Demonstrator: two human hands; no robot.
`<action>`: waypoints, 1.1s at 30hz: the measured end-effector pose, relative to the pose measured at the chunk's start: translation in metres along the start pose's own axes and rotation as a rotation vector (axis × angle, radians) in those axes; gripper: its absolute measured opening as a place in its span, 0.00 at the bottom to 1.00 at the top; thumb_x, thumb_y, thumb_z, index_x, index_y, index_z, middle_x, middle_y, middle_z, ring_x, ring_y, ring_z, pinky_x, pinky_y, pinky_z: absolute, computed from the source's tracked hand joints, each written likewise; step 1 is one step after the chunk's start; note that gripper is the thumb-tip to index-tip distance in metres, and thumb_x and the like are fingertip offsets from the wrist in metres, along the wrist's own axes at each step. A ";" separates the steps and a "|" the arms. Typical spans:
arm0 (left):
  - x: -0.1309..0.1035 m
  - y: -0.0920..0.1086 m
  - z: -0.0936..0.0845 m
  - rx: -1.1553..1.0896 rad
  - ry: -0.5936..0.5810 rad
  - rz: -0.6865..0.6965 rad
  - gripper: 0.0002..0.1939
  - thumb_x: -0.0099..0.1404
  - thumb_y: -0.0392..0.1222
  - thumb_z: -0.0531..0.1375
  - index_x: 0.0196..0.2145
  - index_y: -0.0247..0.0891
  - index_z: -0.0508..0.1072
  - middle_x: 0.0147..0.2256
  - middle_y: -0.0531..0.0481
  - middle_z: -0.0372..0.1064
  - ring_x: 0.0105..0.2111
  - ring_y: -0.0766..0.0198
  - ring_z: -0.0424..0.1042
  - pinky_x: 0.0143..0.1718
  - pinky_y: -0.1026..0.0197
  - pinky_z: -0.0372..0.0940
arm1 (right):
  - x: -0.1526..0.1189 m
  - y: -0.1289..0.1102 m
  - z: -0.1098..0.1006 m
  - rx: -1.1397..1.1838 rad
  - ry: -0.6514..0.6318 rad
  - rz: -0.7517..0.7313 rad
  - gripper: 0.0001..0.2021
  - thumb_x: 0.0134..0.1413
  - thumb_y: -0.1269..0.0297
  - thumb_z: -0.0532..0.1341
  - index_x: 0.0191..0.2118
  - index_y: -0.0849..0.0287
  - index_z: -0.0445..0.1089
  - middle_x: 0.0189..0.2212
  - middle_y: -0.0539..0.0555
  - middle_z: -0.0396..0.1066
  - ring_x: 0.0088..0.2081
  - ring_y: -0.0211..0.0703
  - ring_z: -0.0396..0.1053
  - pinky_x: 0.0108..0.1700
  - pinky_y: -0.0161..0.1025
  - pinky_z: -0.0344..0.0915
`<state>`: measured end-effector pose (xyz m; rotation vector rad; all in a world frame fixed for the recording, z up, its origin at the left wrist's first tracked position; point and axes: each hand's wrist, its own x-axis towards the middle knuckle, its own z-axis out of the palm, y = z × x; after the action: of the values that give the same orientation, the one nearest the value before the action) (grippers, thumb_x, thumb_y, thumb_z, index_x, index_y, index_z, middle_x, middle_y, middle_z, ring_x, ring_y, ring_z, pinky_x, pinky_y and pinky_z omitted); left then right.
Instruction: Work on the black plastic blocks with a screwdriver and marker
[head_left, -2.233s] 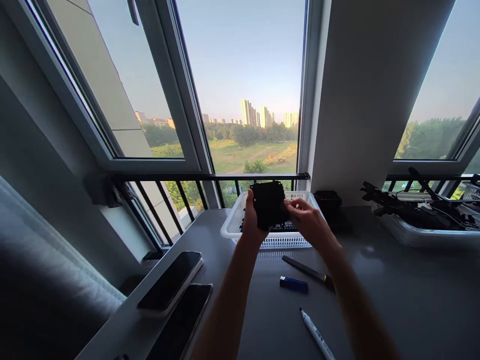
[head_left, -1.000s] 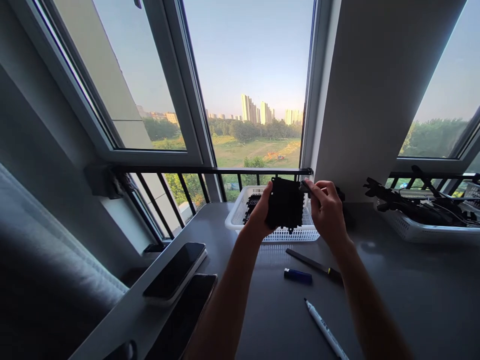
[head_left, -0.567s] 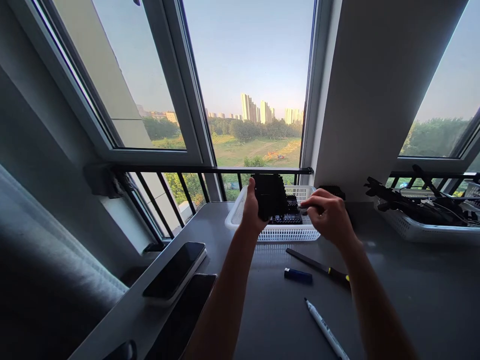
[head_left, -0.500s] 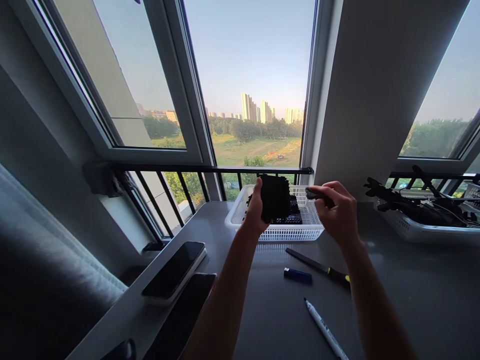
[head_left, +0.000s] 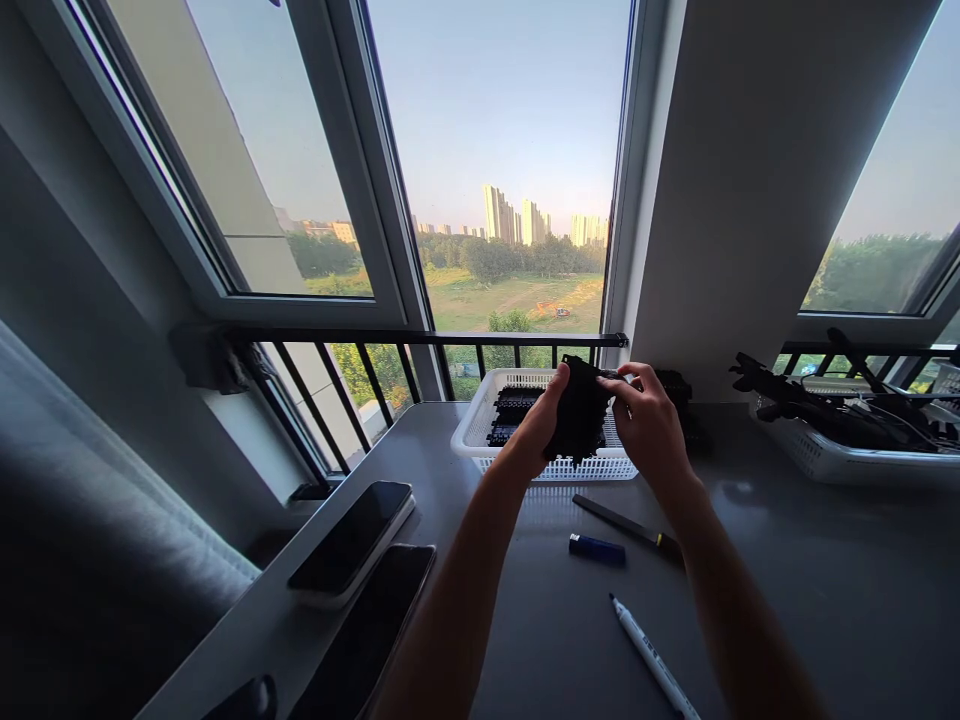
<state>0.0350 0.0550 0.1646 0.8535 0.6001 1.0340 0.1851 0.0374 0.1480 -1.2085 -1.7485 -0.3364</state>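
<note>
My left hand (head_left: 538, 425) is closed round a flat black plastic piece (head_left: 577, 410) with jagged edges, held up over the white basket (head_left: 469, 440). The thumb lies along its left side. At the upper right edge of that piece, my right hand (head_left: 649, 415) is closed in a pinch on a small dark object (head_left: 613, 374). Its kind cannot be made out, and the fingers partly cover it. More black pieces (head_left: 517, 405) with toothed edges lie inside the basket, partly hidden by my hands and the held piece.
On the grey table lie a file (head_left: 615, 520), a blue cap (head_left: 597, 550) and a white marker (head_left: 651, 655). Two phones (head_left: 352, 540) are at the left. Dark parts (head_left: 675, 385) stand behind my right hand. Another white basket (head_left: 840, 460) holds black parts and cables.
My right hand has moved left with the small dark object, up to the black piece. My left hand has shifted right and turned the piece, uncovering more pieces in the basket.
</note>
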 end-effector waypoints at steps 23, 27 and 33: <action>0.002 -0.015 0.011 0.133 0.075 0.216 0.26 0.57 0.61 0.61 0.39 0.34 0.76 0.30 0.47 0.75 0.28 0.63 0.73 0.31 0.64 0.67 | -0.001 -0.015 -0.018 -0.072 -0.144 0.166 0.16 0.59 0.69 0.53 0.49 0.57 0.74 0.38 0.56 0.76 0.38 0.46 0.73 0.40 0.38 0.64; 0.005 -0.018 0.012 0.246 0.118 0.344 0.26 0.53 0.63 0.63 0.33 0.35 0.76 0.29 0.50 0.73 0.32 0.62 0.72 0.32 0.66 0.65 | -0.002 -0.022 -0.020 -0.192 -0.221 0.238 0.16 0.60 0.66 0.54 0.49 0.51 0.74 0.39 0.54 0.77 0.38 0.47 0.74 0.36 0.38 0.62; 0.008 -0.011 0.007 0.136 0.176 0.402 0.27 0.55 0.64 0.61 0.35 0.34 0.76 0.31 0.48 0.75 0.35 0.61 0.74 0.35 0.64 0.67 | -0.005 -0.039 -0.020 -0.203 -0.348 0.184 0.15 0.63 0.65 0.52 0.45 0.47 0.76 0.35 0.51 0.78 0.32 0.42 0.74 0.29 0.35 0.56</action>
<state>0.0491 0.0575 0.1591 1.0352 0.6674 1.4568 0.1631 0.0025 0.1644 -1.6405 -1.9103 -0.2053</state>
